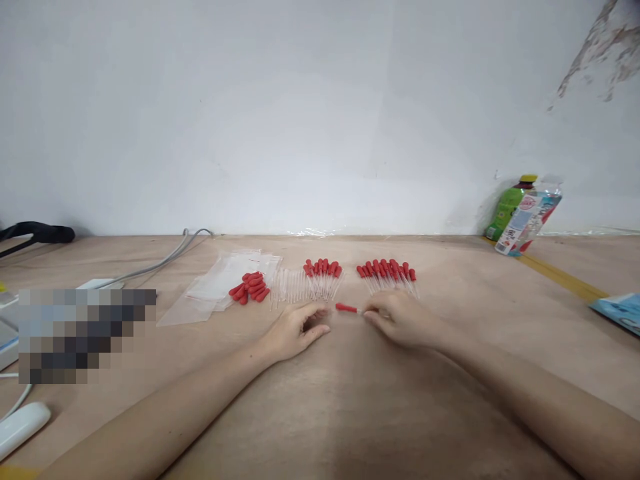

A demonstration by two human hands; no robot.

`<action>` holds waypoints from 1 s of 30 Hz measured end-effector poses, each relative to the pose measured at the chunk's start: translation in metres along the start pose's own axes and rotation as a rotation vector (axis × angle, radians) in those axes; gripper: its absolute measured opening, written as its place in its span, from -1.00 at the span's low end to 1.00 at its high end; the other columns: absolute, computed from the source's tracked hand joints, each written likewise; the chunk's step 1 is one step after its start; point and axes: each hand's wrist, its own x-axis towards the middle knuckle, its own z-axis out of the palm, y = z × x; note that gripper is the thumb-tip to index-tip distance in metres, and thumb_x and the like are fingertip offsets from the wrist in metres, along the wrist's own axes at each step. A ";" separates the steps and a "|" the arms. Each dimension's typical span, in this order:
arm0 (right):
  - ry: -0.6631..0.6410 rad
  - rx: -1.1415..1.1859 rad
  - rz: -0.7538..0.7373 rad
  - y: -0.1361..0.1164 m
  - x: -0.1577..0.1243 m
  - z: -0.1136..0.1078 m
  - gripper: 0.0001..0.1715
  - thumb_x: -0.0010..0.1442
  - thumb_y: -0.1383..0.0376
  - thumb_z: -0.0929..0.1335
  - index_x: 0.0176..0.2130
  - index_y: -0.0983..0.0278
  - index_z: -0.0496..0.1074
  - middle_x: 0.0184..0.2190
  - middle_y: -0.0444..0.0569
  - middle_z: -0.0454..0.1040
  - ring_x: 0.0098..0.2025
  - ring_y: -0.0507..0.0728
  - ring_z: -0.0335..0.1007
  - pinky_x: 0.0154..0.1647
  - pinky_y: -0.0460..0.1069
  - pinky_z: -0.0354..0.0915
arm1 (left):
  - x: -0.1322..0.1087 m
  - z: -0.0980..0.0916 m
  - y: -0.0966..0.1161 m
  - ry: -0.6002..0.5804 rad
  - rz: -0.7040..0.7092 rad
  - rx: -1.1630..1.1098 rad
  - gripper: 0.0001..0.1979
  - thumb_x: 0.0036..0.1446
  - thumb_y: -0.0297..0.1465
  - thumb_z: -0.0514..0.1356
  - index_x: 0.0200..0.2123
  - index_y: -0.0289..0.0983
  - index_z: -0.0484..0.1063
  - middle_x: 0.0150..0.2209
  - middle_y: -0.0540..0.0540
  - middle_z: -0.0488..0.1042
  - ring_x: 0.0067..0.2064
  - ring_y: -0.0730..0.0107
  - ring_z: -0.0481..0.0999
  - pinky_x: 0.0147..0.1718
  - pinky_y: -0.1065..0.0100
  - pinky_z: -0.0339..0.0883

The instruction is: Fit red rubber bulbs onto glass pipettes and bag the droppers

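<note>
My right hand [395, 318] pinches the clear tube of a dropper [347, 307], whose red rubber bulb points left. Just left of that bulb is my left hand [301, 330], its thumb and fingers apart with nothing between them. Behind my hands lie two fanned groups of red-bulbed droppers, the left group [323, 269] and the right group [386, 269]. Bare clear tubes [289, 287] lie in a row beside the left group. Farther left, loose red bulbs [251, 287] are heaped on clear plastic bags [200, 293].
Grey cables [155, 265] run along the left side, near a blurred-out area. A white computer mouse [24, 427] sits at the lower left. Two bottles, one green [507, 210] and one clear with a label [527, 223], lean at the wall on the right. A blue packet [623, 312] lies at the right edge.
</note>
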 end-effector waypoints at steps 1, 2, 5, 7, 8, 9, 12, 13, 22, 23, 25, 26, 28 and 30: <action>-0.005 0.064 0.094 0.008 0.002 -0.003 -0.78 0.10 0.32 0.22 -0.45 0.25 0.43 -0.50 -0.10 0.46 -0.45 0.04 0.31 -0.41 -0.06 0.10 | 0.000 -0.001 0.000 -0.009 0.000 0.019 -0.73 0.07 -0.36 0.12 -0.12 -0.25 0.37 -0.23 -0.08 0.47 -0.29 0.40 0.44 -0.31 0.38 0.32; 0.000 0.118 0.194 0.016 0.005 -0.006 -0.76 0.09 0.30 0.22 -0.48 0.25 0.43 -0.53 -0.11 0.46 -0.48 0.04 0.31 -0.45 -0.08 0.10 | 0.000 -0.001 0.000 -0.019 0.007 0.034 -0.74 0.08 -0.37 0.11 -0.13 -0.25 0.38 -0.22 -0.08 0.47 -0.27 0.38 0.44 -0.29 0.36 0.33; 0.043 0.159 0.441 0.035 0.016 -0.011 -0.70 0.06 0.22 0.21 -0.57 0.27 0.40 -0.61 -0.11 0.43 -0.54 0.02 0.30 -0.53 -0.11 0.11 | 0.001 -0.001 0.000 -0.040 0.050 0.034 -0.74 0.12 -0.39 0.06 -0.11 -0.24 0.38 -0.18 -0.09 0.48 -0.20 0.36 0.44 -0.20 0.32 0.31; 0.081 0.059 0.550 0.039 0.026 -0.009 -0.67 0.05 0.22 0.21 -0.62 0.27 0.39 -0.65 -0.10 0.41 -0.56 0.02 0.29 -0.54 -0.11 0.10 | 0.001 -0.001 0.001 -0.041 0.062 0.027 -0.73 0.12 -0.39 0.06 -0.10 -0.24 0.38 -0.16 -0.09 0.47 -0.17 0.35 0.44 -0.17 0.30 0.31; 0.096 -0.001 0.584 0.040 0.031 -0.007 -0.65 0.04 0.22 0.20 -0.65 0.27 0.38 -0.66 -0.09 0.40 -0.56 0.02 0.29 -0.54 -0.11 0.10 | 0.001 -0.001 0.001 -0.042 0.064 0.026 -0.73 0.12 -0.39 0.06 -0.10 -0.24 0.38 -0.16 -0.10 0.47 -0.17 0.35 0.44 -0.17 0.30 0.31; 0.106 -0.053 0.608 0.039 0.037 -0.004 -0.65 0.04 0.23 0.20 -0.66 0.27 0.37 -0.66 -0.08 0.40 -0.56 0.03 0.29 -0.55 -0.10 0.09 | 0.002 -0.001 0.002 -0.042 0.064 0.024 -0.73 0.12 -0.39 0.06 -0.10 -0.24 0.38 -0.16 -0.10 0.47 -0.17 0.35 0.44 -0.16 0.29 0.31; 0.128 -0.142 0.648 0.036 0.053 0.009 -0.64 0.05 0.23 0.19 -0.63 0.28 0.40 -0.59 0.01 0.43 -0.51 0.10 0.32 -0.53 -0.06 0.08 | 0.002 -0.001 0.002 -0.047 0.072 0.019 -0.73 0.13 -0.39 0.05 -0.10 -0.24 0.38 -0.15 -0.09 0.47 -0.16 0.35 0.44 -0.15 0.30 0.31; 0.136 -0.169 0.655 0.036 0.057 0.013 -0.65 0.05 0.22 0.19 -0.61 0.28 0.41 -0.56 0.04 0.44 -0.47 0.13 0.34 -0.52 -0.04 0.08 | 0.002 -0.002 0.002 -0.048 0.076 0.019 -0.73 0.13 -0.40 0.05 -0.10 -0.24 0.38 -0.15 -0.09 0.47 -0.15 0.35 0.44 -0.15 0.30 0.30; 0.143 -0.316 0.596 0.037 0.065 0.023 -0.66 0.10 0.22 0.18 -0.48 0.33 0.42 -0.45 0.12 0.46 -0.35 0.23 0.36 -0.26 0.11 0.08 | 0.002 -0.001 0.000 -0.050 0.112 0.021 -0.75 0.13 -0.42 0.06 -0.11 -0.26 0.38 -0.16 -0.08 0.46 -0.13 0.39 0.42 -0.13 0.34 0.28; 0.145 -0.320 0.576 0.033 0.065 0.023 -0.65 0.11 0.22 0.16 -0.47 0.32 0.42 -0.45 0.10 0.47 -0.35 0.22 0.36 -0.23 0.12 0.06 | 0.002 -0.001 0.000 -0.050 0.115 0.021 -0.75 0.13 -0.42 0.06 -0.11 -0.26 0.38 -0.15 -0.08 0.46 -0.13 0.39 0.42 -0.13 0.35 0.28; 0.146 -0.323 0.543 0.025 0.067 0.026 -0.66 0.12 0.22 0.16 -0.45 0.30 0.42 -0.45 0.06 0.47 -0.36 0.19 0.36 -0.17 0.14 0.01 | 0.002 0.000 0.000 -0.050 0.119 0.024 -0.75 0.14 -0.42 0.06 -0.11 -0.26 0.38 -0.15 -0.07 0.46 -0.13 0.39 0.42 -0.12 0.35 0.28; 0.143 -0.321 0.530 0.020 0.068 0.029 -0.66 0.12 0.21 0.16 -0.44 0.30 0.42 -0.45 0.05 0.47 -0.36 0.18 0.36 -0.15 0.14 -0.02 | 0.002 0.000 0.000 -0.051 0.120 0.026 -0.75 0.14 -0.42 0.05 -0.11 -0.26 0.38 -0.15 -0.07 0.46 -0.13 0.39 0.42 -0.12 0.34 0.28; 0.131 -0.317 0.514 0.010 0.073 0.035 -0.67 0.12 0.21 0.16 -0.44 0.30 0.42 -0.45 0.05 0.47 -0.36 0.17 0.36 -0.13 0.15 -0.05 | 0.002 0.000 0.000 -0.051 0.118 0.029 -0.75 0.14 -0.42 0.05 -0.11 -0.25 0.38 -0.15 -0.07 0.46 -0.13 0.39 0.42 -0.12 0.34 0.28; 0.114 -0.314 0.515 0.003 0.079 0.041 -0.66 0.11 0.19 0.16 -0.45 0.31 0.42 -0.44 0.07 0.47 -0.37 0.17 0.36 -0.13 0.15 -0.06 | 0.002 0.000 0.000 -0.053 0.119 0.032 -0.75 0.14 -0.42 0.05 -0.11 -0.25 0.38 -0.15 -0.07 0.46 -0.13 0.38 0.42 -0.12 0.33 0.28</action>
